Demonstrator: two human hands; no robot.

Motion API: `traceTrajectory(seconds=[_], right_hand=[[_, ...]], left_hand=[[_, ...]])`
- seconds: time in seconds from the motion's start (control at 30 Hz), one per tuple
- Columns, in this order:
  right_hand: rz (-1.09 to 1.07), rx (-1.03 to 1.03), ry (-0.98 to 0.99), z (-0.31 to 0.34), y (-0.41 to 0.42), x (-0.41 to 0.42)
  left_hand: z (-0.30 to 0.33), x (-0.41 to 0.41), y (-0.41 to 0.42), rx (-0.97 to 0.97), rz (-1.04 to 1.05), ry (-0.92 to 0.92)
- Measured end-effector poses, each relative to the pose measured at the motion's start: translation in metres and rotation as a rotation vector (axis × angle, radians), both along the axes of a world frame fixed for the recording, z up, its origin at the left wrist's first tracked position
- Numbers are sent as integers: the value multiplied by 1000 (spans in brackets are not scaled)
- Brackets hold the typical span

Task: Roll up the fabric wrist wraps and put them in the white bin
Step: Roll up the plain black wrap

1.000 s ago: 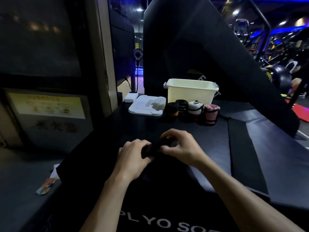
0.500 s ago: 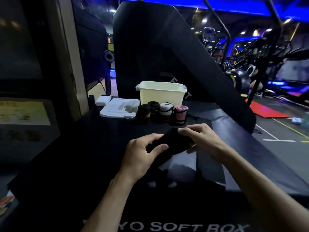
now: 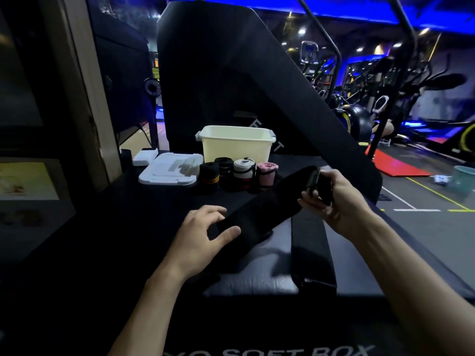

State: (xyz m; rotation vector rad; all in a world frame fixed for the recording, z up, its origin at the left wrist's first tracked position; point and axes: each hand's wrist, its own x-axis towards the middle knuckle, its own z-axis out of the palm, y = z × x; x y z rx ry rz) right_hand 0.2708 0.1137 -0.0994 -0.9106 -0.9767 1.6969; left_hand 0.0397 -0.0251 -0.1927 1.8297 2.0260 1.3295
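A long black wrist wrap (image 3: 267,209) stretches diagonally above the black soft box (image 3: 259,273). My right hand (image 3: 336,201) pinches its upper end, where a short part is folded over. My left hand (image 3: 203,235) holds the lower end with thumb on top and fingers loosely spread. The white bin (image 3: 236,143) stands at the back of the box top. In front of it stand several rolled wraps: a black and orange one (image 3: 209,174), a black one (image 3: 224,167), a white one (image 3: 243,172) and a pink one (image 3: 267,173).
A white lid (image 3: 171,170) and a small white block (image 3: 145,156) lie left of the bin. A tall black padded panel (image 3: 231,73) rises behind it. A wooden post (image 3: 84,86) stands at the left. Gym machines and a red mat (image 3: 395,163) fill the right background.
The wrap has been pulled out from a bunch into a long strip. My right hand moved up and right with its end. My left hand slid down to the lower end.
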Motion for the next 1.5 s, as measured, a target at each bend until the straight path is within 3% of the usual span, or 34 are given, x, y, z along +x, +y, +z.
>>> traceTrajectory(seconds=[0.13, 0.23, 0.33, 0.47, 0.57, 0.63, 0.7, 0.8, 0.9, 1.03, 1.13, 1.23, 1.3, 1.37, 1.43, 1.5], right_hand=[[-5, -88, 98, -9, 10, 3], [4, -116, 191, -19, 18, 5], [-24, -142, 336, -25, 27, 10], [-57, -184, 494, -30, 44, 22], [-51, -138, 527, -32, 54, 30], [43, -74, 369, -32, 55, 33], [119, -27, 19, -38, 56, 34], [246, 10, -463, -44, 52, 38], [451, 117, -803, -38, 46, 47], [433, 290, -1249, -16, 49, 50], [342, 508, -1312, -7, 62, 44], [360, 844, -1122, -2, 55, 20], [505, 915, -922, 0, 37, -2], [607, 990, -899, -3, 23, -23], [562, 1139, -978, -13, 22, -37], [475, 1156, -908, -21, 32, -45]], left_hand=[[10, 5, -2, 39, -206, -493], [16, 8, -1, 91, -230, -636], [9, 0, 3, -31, -235, -605], [-1, -9, 9, -231, -148, -388], [-6, -18, 14, -257, -68, -350], [-9, -21, 20, -139, 75, -291], [-6, -20, 25, 28, 172, -291], [4, -11, 32, 212, 161, -310], [8, -1, 41, 261, 107, -350], [13, 5, 50, 288, 72, -251], [17, 6, 54, 295, 44, -154], [17, 7, 63, 284, 12, -107], [17, 10, 69, 295, 3, -94], [18, 12, 76, 300, -8, -93], [17, 14, 82, 312, -11, -90], [17, 13, 88, 341, 9, -73]])
